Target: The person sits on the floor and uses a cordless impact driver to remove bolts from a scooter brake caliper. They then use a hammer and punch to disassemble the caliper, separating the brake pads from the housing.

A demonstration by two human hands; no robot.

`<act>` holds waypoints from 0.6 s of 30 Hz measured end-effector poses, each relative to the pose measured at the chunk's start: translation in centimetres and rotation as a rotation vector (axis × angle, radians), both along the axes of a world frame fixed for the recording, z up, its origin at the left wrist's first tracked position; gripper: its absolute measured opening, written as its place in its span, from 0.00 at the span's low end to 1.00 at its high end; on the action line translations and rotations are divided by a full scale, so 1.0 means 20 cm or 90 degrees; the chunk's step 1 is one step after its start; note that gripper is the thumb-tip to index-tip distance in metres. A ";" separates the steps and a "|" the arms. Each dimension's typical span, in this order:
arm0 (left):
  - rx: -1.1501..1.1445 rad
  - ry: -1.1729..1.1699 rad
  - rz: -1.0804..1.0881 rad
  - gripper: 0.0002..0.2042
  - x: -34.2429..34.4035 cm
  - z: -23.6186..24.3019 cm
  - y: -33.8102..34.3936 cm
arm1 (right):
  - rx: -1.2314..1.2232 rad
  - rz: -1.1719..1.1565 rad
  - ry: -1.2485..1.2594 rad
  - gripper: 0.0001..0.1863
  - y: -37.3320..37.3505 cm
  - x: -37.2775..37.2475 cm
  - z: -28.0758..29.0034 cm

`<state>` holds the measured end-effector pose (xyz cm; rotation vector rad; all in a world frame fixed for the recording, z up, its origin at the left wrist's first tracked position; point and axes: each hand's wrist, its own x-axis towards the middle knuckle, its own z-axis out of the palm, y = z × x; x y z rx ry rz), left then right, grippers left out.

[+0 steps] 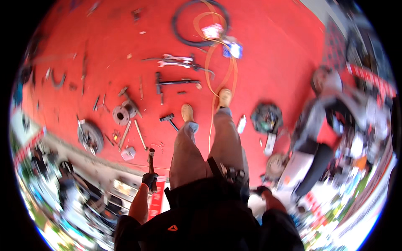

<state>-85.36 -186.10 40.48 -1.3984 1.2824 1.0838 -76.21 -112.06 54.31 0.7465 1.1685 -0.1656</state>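
Left hand [149,180], gloved, is clenched around a hammer [151,161], head up, just above the fist. Right hand [262,190] is low at the hip; grip cannot be determined. Advise carrying the hammer steady, clear of tools scattered on the red floor [272,54] ahead.

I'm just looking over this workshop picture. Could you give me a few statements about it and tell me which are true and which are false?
1. The left hand grips a hammer. True.
2. The floor is green. False: it is red.
3. A black tyre lies on the floor ahead of the person's shoes. True.
4. The right hand holds a large wrench up in the air. False: it hangs low by the hip, and what it holds, if anything, cannot be made out.
5. Another person stands off to the right. True.
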 end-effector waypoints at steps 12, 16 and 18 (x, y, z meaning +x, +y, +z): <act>-0.016 0.066 -0.313 0.06 0.08 0.49 0.04 | 0.111 -0.223 0.365 0.30 -0.54 1.12 -0.31; 0.028 0.045 -0.524 0.06 0.16 0.54 0.29 | 0.239 -0.418 0.457 0.32 -0.63 1.65 -0.35; 0.026 -0.013 -0.497 0.06 0.30 0.52 0.43 | 0.260 -0.588 0.438 0.32 -0.69 1.98 -0.37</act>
